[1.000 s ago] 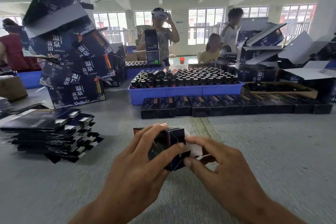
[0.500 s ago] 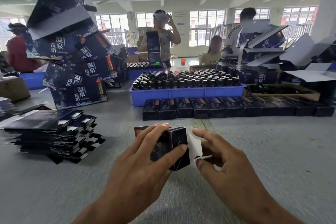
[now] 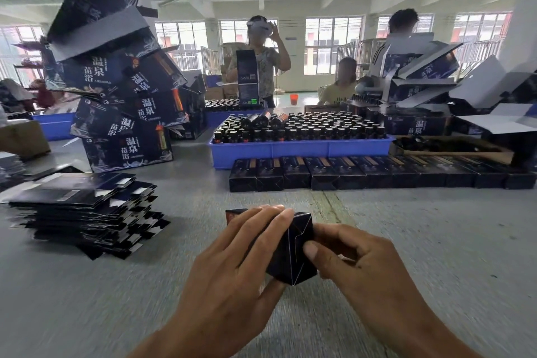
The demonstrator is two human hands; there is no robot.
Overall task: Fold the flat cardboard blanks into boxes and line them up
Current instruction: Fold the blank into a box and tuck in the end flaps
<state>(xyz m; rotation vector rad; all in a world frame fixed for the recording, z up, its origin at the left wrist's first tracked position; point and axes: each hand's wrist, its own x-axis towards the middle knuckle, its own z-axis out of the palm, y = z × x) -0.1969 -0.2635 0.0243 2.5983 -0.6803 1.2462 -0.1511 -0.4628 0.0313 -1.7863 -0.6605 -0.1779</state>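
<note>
White end flap visible half a second back is now tucked away; the near end of the box (image 3: 293,247) shows only dark interlocked panels. The right hand (image 3: 360,264) has drawn in against that end.

Left hand (image 3: 232,267): fingers curled over the top and far side of the box, thumb under the lower edge, holding it just above the table (image 3: 436,256). Right hand: fingers bent, thumb tip pressing the end-face flaps beside the box's right edge; whether the other fingers grip anything cannot be seen.

Handling, as judged: thin printed card, empty, so very light. Stiff along creases and corners, soft across the open faces; squeezing mid-panel would likely dent it. The glossy print may be a bit slick. Best held as now, across opposite edges, with pressure on flaps near their folds so the lock tabs seat without buckling.

Room:
- Row of folded boxes (image 3: 363,173) stands well ahead, in front of the blue tray (image 3: 299,151) of bottles; its left end looks the obvious slot for the next one.
- Stack of flat blanks (image 3: 84,209) lies to the left, near the left hand, well apart from the box.
- Bare table lies between the hands and the row; tall leaning cartons (image 3: 122,102) at far left are off that path.
</note>
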